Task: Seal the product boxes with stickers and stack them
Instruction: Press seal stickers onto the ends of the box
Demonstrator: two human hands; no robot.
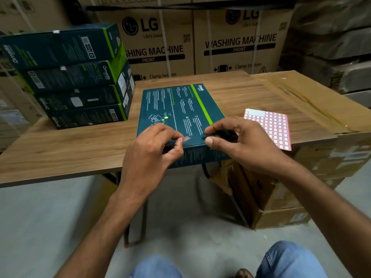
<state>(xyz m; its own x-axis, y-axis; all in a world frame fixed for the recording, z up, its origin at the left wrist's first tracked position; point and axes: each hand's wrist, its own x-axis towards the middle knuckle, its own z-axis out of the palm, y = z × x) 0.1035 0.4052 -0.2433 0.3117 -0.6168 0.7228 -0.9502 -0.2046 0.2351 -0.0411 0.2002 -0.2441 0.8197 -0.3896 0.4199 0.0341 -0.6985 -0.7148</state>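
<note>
Wooden table (60,149), centre frame. Directly on it: stack of four boxes (80,77) at left; teal box (180,109) flat at centre, overhanging the near edge; sticker sheet (275,127) at right; cardboard flap (301,101) over the right end.

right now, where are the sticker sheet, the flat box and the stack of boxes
sticker sheet (275,127), head view, middle of its grid
flat box (176,105), head view, its printed top face
stack of boxes (76,81), head view, side of second box down

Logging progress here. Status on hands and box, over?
Left hand pinches sticker at box near edge. Right hand grips that edge. Nothing blocking: stack left, sticker sheet right.
</note>
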